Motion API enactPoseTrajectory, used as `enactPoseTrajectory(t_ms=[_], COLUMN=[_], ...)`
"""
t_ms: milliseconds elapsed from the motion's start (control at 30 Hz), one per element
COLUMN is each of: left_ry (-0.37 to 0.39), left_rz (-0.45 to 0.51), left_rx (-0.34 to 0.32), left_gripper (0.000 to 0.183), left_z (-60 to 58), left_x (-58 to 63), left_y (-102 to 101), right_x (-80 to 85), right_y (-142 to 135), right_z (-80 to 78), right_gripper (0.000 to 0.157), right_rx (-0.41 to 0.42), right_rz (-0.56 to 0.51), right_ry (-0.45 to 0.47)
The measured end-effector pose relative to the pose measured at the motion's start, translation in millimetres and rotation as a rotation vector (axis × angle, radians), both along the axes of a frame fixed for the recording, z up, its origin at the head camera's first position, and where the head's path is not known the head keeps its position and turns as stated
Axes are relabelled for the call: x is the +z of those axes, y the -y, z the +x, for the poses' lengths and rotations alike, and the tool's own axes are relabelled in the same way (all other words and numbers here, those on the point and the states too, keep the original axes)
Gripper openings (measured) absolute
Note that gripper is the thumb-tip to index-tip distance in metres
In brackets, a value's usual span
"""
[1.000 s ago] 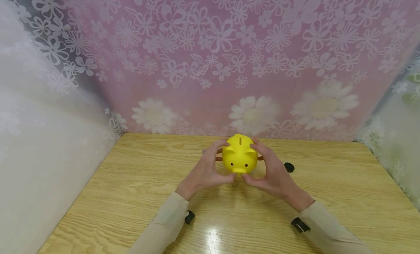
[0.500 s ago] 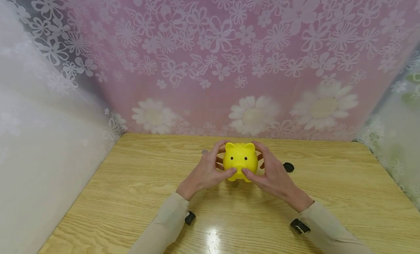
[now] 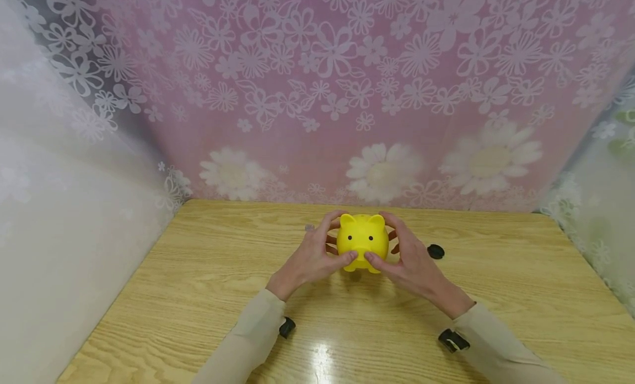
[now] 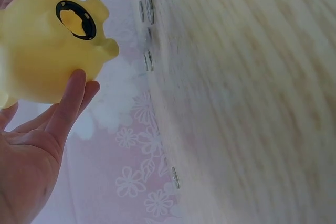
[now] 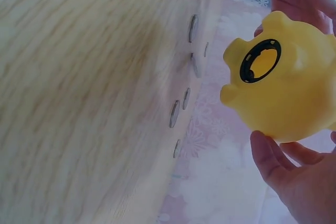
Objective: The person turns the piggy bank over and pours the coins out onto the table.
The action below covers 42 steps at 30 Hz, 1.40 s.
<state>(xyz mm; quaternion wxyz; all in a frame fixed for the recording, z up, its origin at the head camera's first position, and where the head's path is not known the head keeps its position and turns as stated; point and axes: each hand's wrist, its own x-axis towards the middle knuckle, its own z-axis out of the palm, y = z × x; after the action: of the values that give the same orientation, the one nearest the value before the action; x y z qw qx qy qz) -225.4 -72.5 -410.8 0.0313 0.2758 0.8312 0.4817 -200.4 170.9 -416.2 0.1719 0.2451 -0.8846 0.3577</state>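
Note:
A yellow piggy bank (image 3: 363,235) is held above the table between both hands, its face with two black eyes toward me. My left hand (image 3: 308,257) grips it from the left, thumb beside the snout, fingers around the side. From the right, my right hand (image 3: 414,261) grips it the same way. Both wrist views show its underside with short feet and an uncovered round hole (image 4: 76,20) ringed in black. Beneath it, several coins (image 5: 175,114) stand out on the tabletop in the wrist views; in the head view the bank and hands hide most of them.
A black round cap (image 3: 436,252) lies on the wooden table (image 3: 198,296) just right of my right hand. One coin (image 3: 310,228) shows left of my left hand. Flowered pink cloth (image 3: 307,97) hangs behind the table's far edge.
The piggy bank has turned from nose-down, with its coin slot toward me, to level with its face toward me. Both thumbs have risen with the snout. Over the last half second little moves.

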Motion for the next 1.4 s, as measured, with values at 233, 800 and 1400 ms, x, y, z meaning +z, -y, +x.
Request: enactPoseTrajectory(t_ms=[233,800,1400], left_ry=[-0.023,-0.164,-0.219], left_rz=[0.031,0.014,-0.192], left_rx=[-0.013,-0.114,-0.061], left_gripper=[0.082,0.083,0.076], left_z=[0.3,10.5,22.5], left_x=[0.5,0.7,-8.1], left_y=[-1.4,-8.0,0.7], right_x=[9.2,7.1,-7.7], right_y=[-0.4,-18.2,-40.2], right_z=[1.5,2.0,0.7], right_gripper=[0.083,0.094,0.093], right_rx=[0.031,0.222,0.194], right_rz=[-0.023,-0.062,-0.072], right_ry=[0.13,0.197,0.126])
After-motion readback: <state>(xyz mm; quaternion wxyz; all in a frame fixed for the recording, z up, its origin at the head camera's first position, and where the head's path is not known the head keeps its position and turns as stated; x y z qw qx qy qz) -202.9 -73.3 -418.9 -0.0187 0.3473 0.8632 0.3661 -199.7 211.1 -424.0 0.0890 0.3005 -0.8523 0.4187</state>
